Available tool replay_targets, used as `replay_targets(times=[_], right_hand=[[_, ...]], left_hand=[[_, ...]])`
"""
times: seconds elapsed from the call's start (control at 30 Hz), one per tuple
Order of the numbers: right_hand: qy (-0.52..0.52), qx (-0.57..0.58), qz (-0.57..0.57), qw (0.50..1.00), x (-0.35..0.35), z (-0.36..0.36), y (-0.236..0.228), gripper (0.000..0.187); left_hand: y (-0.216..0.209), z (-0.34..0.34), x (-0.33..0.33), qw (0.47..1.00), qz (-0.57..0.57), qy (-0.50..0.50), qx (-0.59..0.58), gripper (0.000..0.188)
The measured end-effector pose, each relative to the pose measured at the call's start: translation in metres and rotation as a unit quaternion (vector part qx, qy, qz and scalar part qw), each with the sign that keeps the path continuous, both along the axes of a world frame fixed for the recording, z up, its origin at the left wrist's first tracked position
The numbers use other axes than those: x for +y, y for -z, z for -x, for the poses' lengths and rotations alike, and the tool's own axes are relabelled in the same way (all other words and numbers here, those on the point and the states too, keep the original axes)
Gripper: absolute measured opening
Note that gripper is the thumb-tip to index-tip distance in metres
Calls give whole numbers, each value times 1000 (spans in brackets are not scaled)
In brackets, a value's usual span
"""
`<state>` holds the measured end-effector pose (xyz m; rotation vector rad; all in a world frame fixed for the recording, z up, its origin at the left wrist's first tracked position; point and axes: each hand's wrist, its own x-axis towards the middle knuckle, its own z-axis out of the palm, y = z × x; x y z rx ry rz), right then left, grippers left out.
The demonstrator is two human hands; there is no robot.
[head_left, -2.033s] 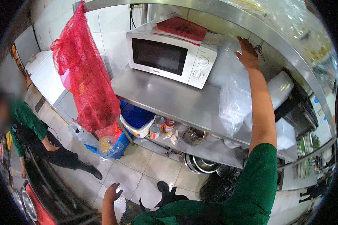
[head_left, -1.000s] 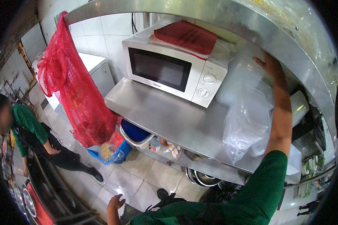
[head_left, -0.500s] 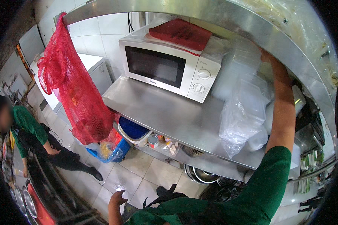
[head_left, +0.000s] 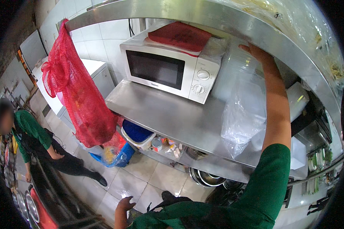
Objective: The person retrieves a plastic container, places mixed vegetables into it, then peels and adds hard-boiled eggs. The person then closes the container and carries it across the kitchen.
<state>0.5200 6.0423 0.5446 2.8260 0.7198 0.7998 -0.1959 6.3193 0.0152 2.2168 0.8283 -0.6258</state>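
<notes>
My right arm stretches over the steel shelf [head_left: 164,100]. The right hand [head_left: 257,53] is at the far end of a stack of clear plastic containers [head_left: 233,74], just under the upper shelf's edge. Its visible fingers are stretched out over the top of the stack; whether they touch it I cannot tell. Nearer me, clear plastic wrap [head_left: 237,131] covers more containers beside my forearm. My left hand [head_left: 125,205] hangs low by my body, fingers loosely bent and apart, holding nothing.
A white microwave [head_left: 172,68] with a red folder-like item [head_left: 179,36] on top stands left of the containers. A red mesh sack [head_left: 80,95] hangs from the upper shelf's edge [head_left: 156,10]. Below are a blue-topped tub [head_left: 135,133] and metal bowls [head_left: 204,177]. A co-worker [head_left: 46,141] stands at left.
My right hand has moved left, its fingers now showing over the stack's far end. My forearm has shifted left too. The left hand stays low, slightly farther right in view.
</notes>
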Motion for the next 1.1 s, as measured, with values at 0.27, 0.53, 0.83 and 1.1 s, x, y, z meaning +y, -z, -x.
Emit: replay_targets(times=[0.27,0.53,0.83,1.1], right_hand=[[-151,-378,-23,913,-57,-14,7,44],[-88,-154,20,984,-14,32,32,40],[-187,-385,10,904,-26,56,43,45],[-113,-294,-22,949,-40,20,22,42]], left_hand=[[-53,-53,-13,995,0,73,-71,52],[-309,-319,-66,767,-117,292,-558,55],[-422,-551,-150,586,-268,243,-725,51],[-400,-587,-146,541,-297,241,-749,41]])
